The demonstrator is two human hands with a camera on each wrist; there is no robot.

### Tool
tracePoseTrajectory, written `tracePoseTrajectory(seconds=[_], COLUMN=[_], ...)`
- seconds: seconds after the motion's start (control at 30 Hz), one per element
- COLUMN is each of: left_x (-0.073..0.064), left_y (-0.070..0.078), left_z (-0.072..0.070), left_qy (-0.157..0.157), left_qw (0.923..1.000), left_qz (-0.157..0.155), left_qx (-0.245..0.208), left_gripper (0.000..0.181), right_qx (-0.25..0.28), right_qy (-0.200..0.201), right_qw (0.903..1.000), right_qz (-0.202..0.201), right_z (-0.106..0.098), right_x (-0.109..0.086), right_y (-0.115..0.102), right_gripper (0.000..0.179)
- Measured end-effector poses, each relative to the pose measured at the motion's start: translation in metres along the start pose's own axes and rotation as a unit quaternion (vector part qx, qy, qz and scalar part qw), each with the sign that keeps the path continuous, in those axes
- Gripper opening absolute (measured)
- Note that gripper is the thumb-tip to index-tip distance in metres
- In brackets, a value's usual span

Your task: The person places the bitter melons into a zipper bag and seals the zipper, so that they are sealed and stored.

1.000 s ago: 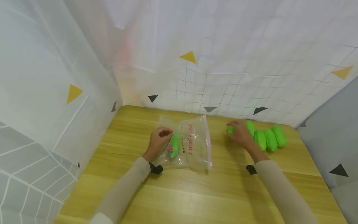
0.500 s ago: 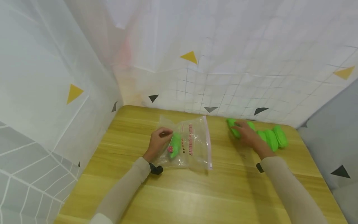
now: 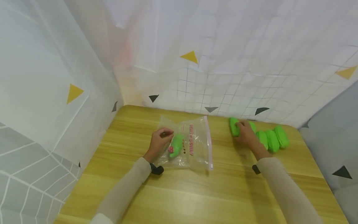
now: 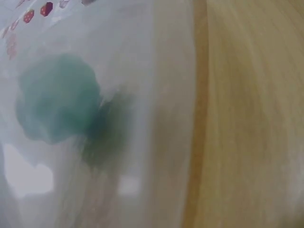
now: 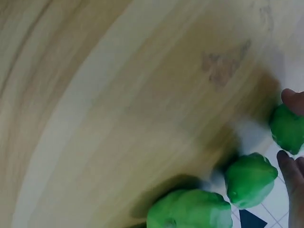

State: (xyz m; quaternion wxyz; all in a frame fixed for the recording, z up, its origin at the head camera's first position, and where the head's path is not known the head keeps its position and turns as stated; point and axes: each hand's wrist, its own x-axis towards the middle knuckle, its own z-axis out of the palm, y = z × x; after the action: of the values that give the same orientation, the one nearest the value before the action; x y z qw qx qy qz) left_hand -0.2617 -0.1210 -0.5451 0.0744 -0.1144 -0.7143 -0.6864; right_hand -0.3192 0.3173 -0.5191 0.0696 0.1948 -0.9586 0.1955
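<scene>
A clear zip bag (image 3: 197,143) with pink lettering lies flat, its pink zip edge facing right. Inside it is a long green toy vegetable (image 3: 176,144), blurred through plastic in the left wrist view. My left hand (image 3: 159,141), thumb and fingers curled together, pinches the bag's left side; the left wrist view does not show this hand. At the back right, my right hand (image 3: 246,135) holds a bumpy green toy vegetable (image 3: 234,127) between thumb and fingers. The right wrist view shows the thumb (image 5: 294,100) on one side of it and a fingertip close by on the other.
Several more green toy vegetables (image 3: 272,140) lie in a row right of my right hand, one partly hidden behind it. The wooden table (image 3: 184,193) meets a white patterned sheet (image 3: 223,77) at its back edge.
My right hand has moved slightly right and now grips the leftmost green toy vegetable, which stands more upright. The one in the bag has tilted a little; my left hand has barely moved.
</scene>
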Motion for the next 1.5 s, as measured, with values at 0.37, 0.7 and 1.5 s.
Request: tracePoseTrajectory(seconds=[0.37, 0.7, 1.5], left_x=[0.003, 0.004, 0.005], left_y=[-0.001, 0.005, -0.003], left_z=[0.003, 0.006, 0.004], left_qy=[0.001, -0.003, 0.003], left_qw=[1.0, 1.0, 0.9999], left_qz=[0.004, -0.004, -0.016], left_qx=[-0.006, -0.002, -0.005], left_gripper=[0.016, 0.019, 0.019], right_qx=[0.023, 0.054, 0.227], right_qy=[0.024, 0.095, -0.069], right_qw=[0.9977, 0.9919, 0.9511], right_qz=[0.059, 0.064, 0.197], right_z=[0.007, -0.001, -0.027], right_x=[-0.001, -0.001, 0.006], right_y=[-0.006, -0.01, -0.027], right_gripper=[0.068, 0.059, 0.057])
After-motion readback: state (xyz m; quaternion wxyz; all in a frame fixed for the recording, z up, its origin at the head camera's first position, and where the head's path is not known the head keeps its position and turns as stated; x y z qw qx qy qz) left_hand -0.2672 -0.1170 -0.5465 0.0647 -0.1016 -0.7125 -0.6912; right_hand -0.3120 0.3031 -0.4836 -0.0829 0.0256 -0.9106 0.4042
